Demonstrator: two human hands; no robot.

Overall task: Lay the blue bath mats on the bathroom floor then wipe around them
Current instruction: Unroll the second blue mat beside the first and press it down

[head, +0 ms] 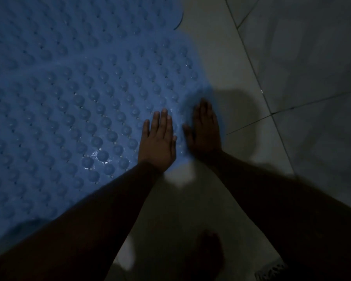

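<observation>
Fingers (164, 120) straight, left hand (157, 142) and blurred right hand (205, 130) press the blue mat (69, 88).

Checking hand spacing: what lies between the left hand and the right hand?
Head view: only a narrow bare strip of the blue bath mat; left hand and right hand both lie flat on it.

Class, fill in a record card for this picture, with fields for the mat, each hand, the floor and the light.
mat: blue bath mat, covered in round bumps, lying on the floor
left: left hand flat on the mat, fingers straight, near the mat's right edge
right: right hand flat beside it at the mat's edge, blurred
floor: pale tiled floor with dark grout lines, to the right of the mat
light: dim, with shadows under the arms
</observation>
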